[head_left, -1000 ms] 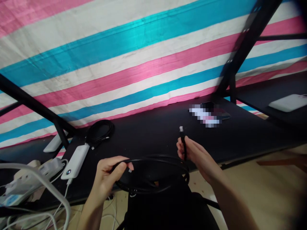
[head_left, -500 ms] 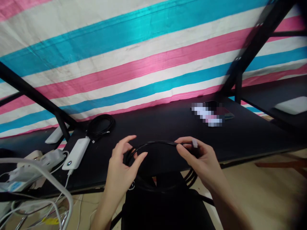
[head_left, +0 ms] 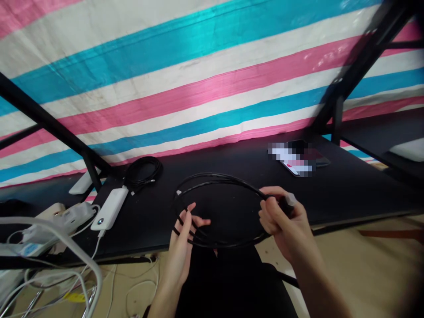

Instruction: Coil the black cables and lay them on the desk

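A coiled black cable (head_left: 220,176) hangs in loose loops above the table's front edge. My right hand (head_left: 283,212) is closed around its right side, and a pale-capped plug (head_left: 290,199) sticks up from that grip. At the left side of the loops is my left hand (head_left: 185,236), its fingers stretched out and apart. Strands cross behind and between these fingers, touching them without a closed grip. Another pale cable end (head_left: 179,192) shows at the upper left of the coil.
On the black table (head_left: 228,154) lie a second coiled black cable (head_left: 144,172), a white power bank (head_left: 110,208) and a phone (head_left: 293,161) with a blurred screen. White power strips (head_left: 62,221) and tangled white cables (head_left: 79,251) crowd the left. A striped sheet (head_left: 212,88) hangs behind.
My left hand has gone from a wide C-shape to stretched fingers lower down. The cable loops have spread wider and risen. My right hand has closed more tightly and shifted slightly right.
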The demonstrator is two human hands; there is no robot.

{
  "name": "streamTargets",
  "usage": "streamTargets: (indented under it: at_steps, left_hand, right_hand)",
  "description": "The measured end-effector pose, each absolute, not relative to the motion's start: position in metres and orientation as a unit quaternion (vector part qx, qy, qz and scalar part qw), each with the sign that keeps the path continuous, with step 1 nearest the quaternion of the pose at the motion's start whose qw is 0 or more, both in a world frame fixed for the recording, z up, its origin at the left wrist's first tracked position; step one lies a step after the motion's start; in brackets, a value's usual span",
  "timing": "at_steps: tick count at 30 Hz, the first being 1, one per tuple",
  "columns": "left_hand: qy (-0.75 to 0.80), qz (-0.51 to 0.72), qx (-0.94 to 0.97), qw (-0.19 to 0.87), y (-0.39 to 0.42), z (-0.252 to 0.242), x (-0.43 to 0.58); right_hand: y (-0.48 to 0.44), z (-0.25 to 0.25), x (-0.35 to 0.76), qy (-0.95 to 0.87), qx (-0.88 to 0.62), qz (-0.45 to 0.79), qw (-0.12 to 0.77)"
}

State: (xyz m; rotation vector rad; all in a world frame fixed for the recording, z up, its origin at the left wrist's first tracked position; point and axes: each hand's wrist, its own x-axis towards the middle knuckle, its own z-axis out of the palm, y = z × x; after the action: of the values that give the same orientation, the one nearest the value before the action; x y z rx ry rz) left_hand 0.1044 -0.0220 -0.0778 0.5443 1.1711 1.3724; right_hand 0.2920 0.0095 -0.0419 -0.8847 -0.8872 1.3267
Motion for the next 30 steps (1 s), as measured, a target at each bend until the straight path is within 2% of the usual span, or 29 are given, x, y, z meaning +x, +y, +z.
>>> streamTargets:
  at_steps: [4, 10, 12, 15, 18, 23, 27, 30]
  left_hand:
    - [0.493, 0.591, 0.25, 0.588, -0.022, -0.065, 0.103]
    - [0.426, 0.568, 0.267, 0.652, -0.023, -0.053, 0.092]
    - [0.424, 0.576, 0.266, 0.646, -0.022, -0.047, 0.087]
    - [0.466, 0.556, 0.32, 0.609, -0.021, -0.035, 0.079]
    - [0.513, 0.495, 0.447, 0.542, -0.019, -0.025, 0.074]
    - [0.517, 0.421, 0.566, 0.484, -0.015, -0.008, 0.077]
    - [0.517, 0.454, 0.547, 0.477, -0.017, -0.001, 0.079]
    - [0.521, 0.476, 0.516, 0.487, -0.019, -0.002, 0.076]
  right_hand:
    - [0.013, -0.048, 0.299, -0.387, -0.411, 0.586, 0.582]
    - [0.021, -0.06, 0.308, -0.45, -0.459, 0.547, 0.537]
    - [0.024, -0.063, 0.313, -0.481, -0.499, 0.48, 0.538]
    - [0.022, -0.057, 0.318, -0.55, -0.539, 0.318, 0.553]
    - [0.013, -0.037, 0.314, -0.651, -0.497, 0.226, 0.527]
    - [0.008, -0.016, 0.285, -0.78, -0.416, 0.203, 0.421]
    - [0.014, -0.017, 0.273, -0.763, -0.426, 0.165, 0.457]
    - [0.013, -0.016, 0.276, -0.741, -0.424, 0.259, 0.451]
